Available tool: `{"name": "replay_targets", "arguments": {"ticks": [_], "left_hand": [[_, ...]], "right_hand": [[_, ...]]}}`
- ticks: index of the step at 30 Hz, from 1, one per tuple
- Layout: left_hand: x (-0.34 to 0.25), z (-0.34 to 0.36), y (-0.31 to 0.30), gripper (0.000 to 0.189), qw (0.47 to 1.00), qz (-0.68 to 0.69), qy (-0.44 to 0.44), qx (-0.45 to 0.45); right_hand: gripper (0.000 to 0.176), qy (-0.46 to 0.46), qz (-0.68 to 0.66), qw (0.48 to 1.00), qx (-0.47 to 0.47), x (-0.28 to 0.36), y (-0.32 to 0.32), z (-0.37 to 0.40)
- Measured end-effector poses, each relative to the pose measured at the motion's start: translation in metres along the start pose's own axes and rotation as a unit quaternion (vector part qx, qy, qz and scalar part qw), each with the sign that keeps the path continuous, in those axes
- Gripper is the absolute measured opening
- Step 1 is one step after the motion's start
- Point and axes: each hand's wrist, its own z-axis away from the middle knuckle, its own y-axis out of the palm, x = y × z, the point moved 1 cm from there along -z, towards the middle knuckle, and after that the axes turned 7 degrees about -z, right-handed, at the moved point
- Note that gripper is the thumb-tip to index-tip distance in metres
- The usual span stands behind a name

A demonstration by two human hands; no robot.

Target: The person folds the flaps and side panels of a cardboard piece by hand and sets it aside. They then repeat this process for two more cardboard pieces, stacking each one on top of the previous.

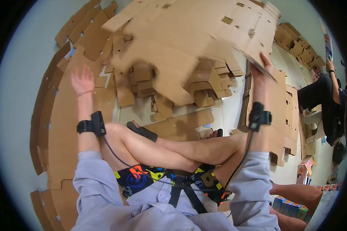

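Note:
A large die-cut cardboard sheet (173,38), smeared by motion, hangs in front of me over the pile. At its right edge my right hand (263,69) grips it, with the fingers partly hidden behind the board. My left hand (83,80) is raised on the left, apart from the sheet, palm showing and fingers spread, holding nothing. Beneath that hand lie brown flattened cardboard pieces (65,127). Small cut cardboard scraps (142,75) are heaped under the moving sheet.
My crossed legs (173,150) are close below. A stack of flat cardboard (279,115) leans at the right. Another person in dark clothing (324,94) sits at the far right. Someone else's legs (297,194) and colourful small boxes (289,208) are at lower right.

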Motion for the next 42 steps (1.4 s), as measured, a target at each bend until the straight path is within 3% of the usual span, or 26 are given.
{"name": "replay_targets", "arguments": {"ticks": [1,2,3,4,5,6,8,11,12,15,18,19,21,23,24,25,26,27,28,30,31,34,35,38,39,42], "left_hand": [[0.016,0.009,-0.005,0.058,0.995,0.034,-0.074,-0.050],[0.036,0.021,-0.003,0.058,0.982,0.068,-0.148,-0.099],[0.053,0.021,-0.001,0.060,0.974,0.013,-0.215,-0.076],[0.066,0.021,0.006,0.062,0.958,-0.041,-0.278,-0.051],[0.072,0.031,0.028,0.065,0.953,-0.078,-0.292,0.000],[0.078,0.045,0.049,0.068,0.943,-0.118,-0.306,0.049],[0.091,0.062,0.071,0.068,0.914,-0.135,-0.342,0.170],[0.135,0.065,0.066,0.077,0.866,-0.163,-0.397,0.256],[0.133,0.088,0.080,0.074,0.881,-0.191,-0.388,0.194],[0.170,0.072,0.062,0.064,0.880,-0.284,-0.317,0.209],[0.191,0.064,0.052,0.052,0.846,-0.438,-0.206,0.224],[0.212,0.051,0.038,0.048,0.807,-0.520,-0.137,0.243],[0.214,0.054,0.038,0.043,0.712,-0.660,-0.017,0.238],[0.191,0.080,0.055,0.042,0.634,-0.725,-0.009,0.269],[0.186,0.086,0.059,0.042,0.593,-0.753,-0.005,0.283],[0.189,0.084,0.056,0.039,0.599,-0.742,-0.034,0.300],[0.186,0.087,0.056,0.035,0.599,-0.740,0.018,0.306],[0.180,0.090,0.059,0.032,0.598,-0.735,0.071,0.311],[0.171,0.094,0.063,0.029,0.595,-0.729,0.124,0.314],[0.154,0.102,0.079,0.021,0.680,-0.656,0.008,0.329],[0.146,0.108,0.085,0.017,0.715,-0.612,-0.052,0.333],[0.135,0.121,0.094,0.010,0.707,-0.559,-0.102,0.422],[0.136,0.121,0.092,0.017,0.691,-0.550,-0.143,0.447],[0.132,0.133,0.098,0.029,0.599,-0.649,-0.123,0.452],[0.137,0.130,0.095,0.047,0.569,-0.663,-0.171,0.456],[0.149,0.136,0.084,0.060,0.473,-0.711,-0.183,0.487]], "right_hand": [[0.038,0.014,0.079,0.996,-0.031,-0.022,0.012,0.008],[0.034,0.024,0.198,0.980,0.007,-0.050,0.034,0.033],[0.031,0.013,0.385,0.912,0.140,-0.080,0.069,0.084],[0.028,-0.051,0.524,0.795,0.302,-0.103,0.103,0.138],[0.025,-0.113,0.574,0.673,0.452,-0.118,0.126,0.185],[0.022,-0.126,0.560,0.605,0.551,-0.128,0.139,0.224],[0.025,-0.106,0.495,0.564,0.653,-0.138,0.138,0.259],[0.030,-0.115,0.516,0.576,0.624,-0.146,0.116,0.240],[0.027,-0.069,0.526,0.623,0.575,-0.146,0.101,0.225],[0.025,0.032,0.565,0.703,0.431,-0.134,0.055,0.171],[0.028,0.013,0.676,0.679,0.285,-0.124,-0.024,0.123],[0.033,0.098,0.707,0.662,0.229,-0.119,-0.045,0.112],[0.039,0.153,0.720,0.645,0.202,-0.120,-0.086,0.104],[0.047,0.184,0.711,0.653,0.183,-0.135,-0.112,0.110],[0.046,0.156,0.731,0.632,0.202,-0.139,-0.110,0.115],[0.045,0.127,0.750,0.610,0.222,-0.145,-0.106,0.121],[0.045,0.098,0.767,0.586,0.241,-0.148,-0.103,0.125],[0.033,0.032,0.758,0.610,0.227,-0.153,-0.113,0.123],[0.029,0.062,0.725,0.660,0.190,-0.151,-0.115,0.117],[0.021,0.123,0.645,0.746,0.114,-0.145,-0.118,0.102],[0.015,0.081,0.629,0.765,0.111,-0.137,-0.107,0.100],[0.016,0.140,0.700,0.688,0.131,-0.096,-0.070,0.101],[0.019,0.193,0.690,0.684,0.132,-0.094,-0.072,0.099],[0.022,0.244,0.703,0.641,0.189,-0.092,-0.070,0.111],[0.033,0.277,0.722,0.604,0.194,-0.095,-0.074,0.112],[0.044,0.298,0.747,0.561,0.194,-0.107,-0.087,0.122]]}}
